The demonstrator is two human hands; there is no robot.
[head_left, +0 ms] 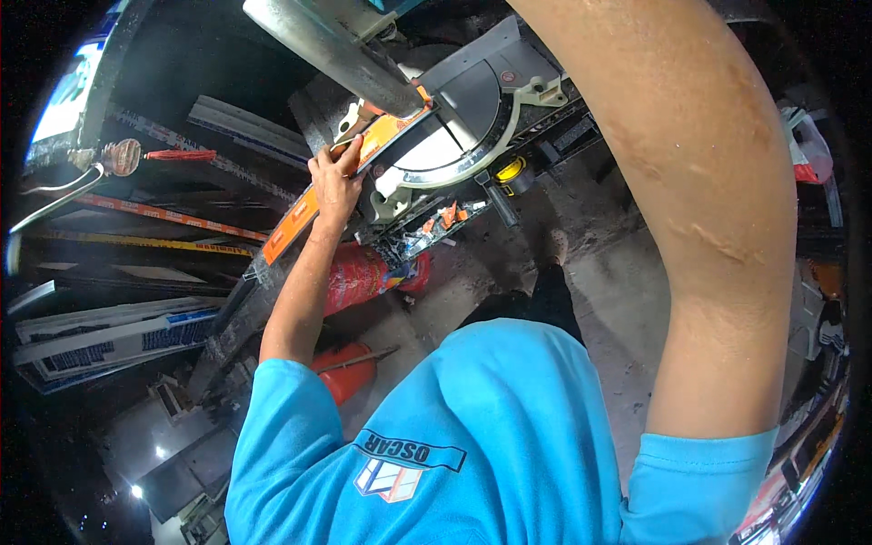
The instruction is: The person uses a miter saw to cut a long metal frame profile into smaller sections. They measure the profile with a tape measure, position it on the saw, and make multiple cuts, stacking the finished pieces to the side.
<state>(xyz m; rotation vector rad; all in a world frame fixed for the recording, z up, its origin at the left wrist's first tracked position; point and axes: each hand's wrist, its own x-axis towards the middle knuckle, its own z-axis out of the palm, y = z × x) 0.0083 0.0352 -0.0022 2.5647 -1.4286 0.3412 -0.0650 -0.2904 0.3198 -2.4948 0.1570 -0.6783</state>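
Observation:
My left hand (pixel 336 189) is closed over a long metal profile (pixel 292 227) covered in orange film, with the fingers over its edge. The profile lies slantwise, its far end on the bed of a mitre saw (pixel 463 150) with a grey round turntable and pale rim. A thick grey metal cylinder (pixel 336 54) slopes down above that end and partly hides it. My right forearm (pixel 690 182) reaches up across the right side and leaves the picture at the top, so the right hand is out of view.
Several long profiles (pixel 118 331) are stacked at the left. A red tasselled cord (pixel 182 155) hangs near them. Below the saw stand a red printed sack (pixel 354 277) and a red container (pixel 350 372). Orange and white scraps (pixel 443 218) lie along the saw's front edge.

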